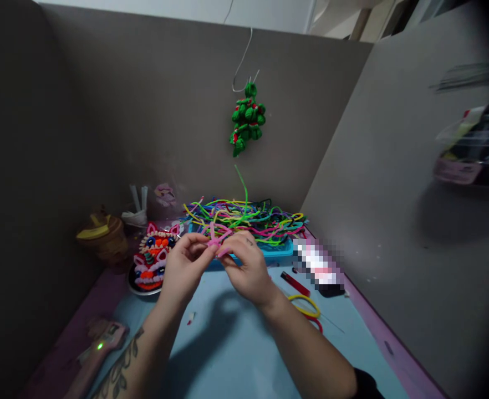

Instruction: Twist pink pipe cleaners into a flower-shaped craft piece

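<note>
My left hand (185, 265) and my right hand (248, 267) meet above the light blue mat (228, 343). Both pinch a small pink pipe-cleaner piece (216, 238) with short loops sticking up between the fingertips. Just behind the hands lies a tangle of coloured pipe cleaners (248, 219) on a blue tray (275, 254). One green pipe cleaner stands up out of the pile.
A colourful lion-head craft (153, 257) sits on a dark plate at left, near a brown cup (103, 238). A pink device with a green light (98, 346) lies front left. A red stick (294, 284) and yellow loop (305, 305) lie right. A green ornament (247, 118) hangs on the grey partition.
</note>
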`<state>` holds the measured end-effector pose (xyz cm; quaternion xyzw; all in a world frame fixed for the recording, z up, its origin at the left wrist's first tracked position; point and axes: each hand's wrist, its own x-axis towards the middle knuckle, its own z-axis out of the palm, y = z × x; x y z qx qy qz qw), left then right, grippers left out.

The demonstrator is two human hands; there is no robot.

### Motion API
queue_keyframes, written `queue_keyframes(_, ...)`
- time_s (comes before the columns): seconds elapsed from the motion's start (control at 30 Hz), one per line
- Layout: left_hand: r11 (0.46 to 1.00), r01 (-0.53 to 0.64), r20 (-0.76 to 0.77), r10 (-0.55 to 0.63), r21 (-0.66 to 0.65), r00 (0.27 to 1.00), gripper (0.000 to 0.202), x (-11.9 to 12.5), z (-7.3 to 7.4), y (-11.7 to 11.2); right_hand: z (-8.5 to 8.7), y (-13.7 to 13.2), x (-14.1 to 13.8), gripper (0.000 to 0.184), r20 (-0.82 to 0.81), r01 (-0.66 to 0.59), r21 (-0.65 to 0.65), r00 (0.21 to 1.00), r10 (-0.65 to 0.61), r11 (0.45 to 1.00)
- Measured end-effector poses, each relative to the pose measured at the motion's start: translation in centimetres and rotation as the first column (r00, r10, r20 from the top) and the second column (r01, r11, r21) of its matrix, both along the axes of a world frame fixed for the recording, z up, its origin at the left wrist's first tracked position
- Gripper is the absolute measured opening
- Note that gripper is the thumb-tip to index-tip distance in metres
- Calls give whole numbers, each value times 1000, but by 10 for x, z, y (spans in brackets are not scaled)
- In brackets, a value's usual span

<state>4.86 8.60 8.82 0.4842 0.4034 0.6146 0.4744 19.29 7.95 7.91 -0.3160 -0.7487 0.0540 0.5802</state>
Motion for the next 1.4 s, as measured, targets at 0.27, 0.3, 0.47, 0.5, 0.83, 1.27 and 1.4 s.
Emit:
queue_keyframes(0.27,989,143,-150,-138,24,979,29,3,1,-7,2,4,6,8,-261,87,-266,952,-158,960)
queue_keyframes(0.3,988,154,-141,-151,10,978,30,4,1,-7,2,5,6,7,-286,69,-293,945,-156,954)
queue_keyframes(0.47,990,133,-39,-134,-39,990,38,2,0,-2,4,4,4,1,-287,82,-313,942,-176,946)
queue_keyframes(0.5,993,113,-28,-114,-30,993,39,1,0,-1,5,3,3,2,-277,100,-306,942,-188,947)
queue_keyframes(0.83,989,73,-203,-45,132,978,30,-8,-3,2,0,6,1,14,-295,-56,-516,948,-116,855)
queue_keyframes(1.27,952,-181,-265,247,249,932,23,-5,-5,-1,-13,14,-9,23,-510,-111,-495,840,-184,862)
queue_keyframes(1.4,977,-137,-254,176,162,951,33,2,-7,-5,-18,18,-15,25,-657,-230,-475,735,-169,849)
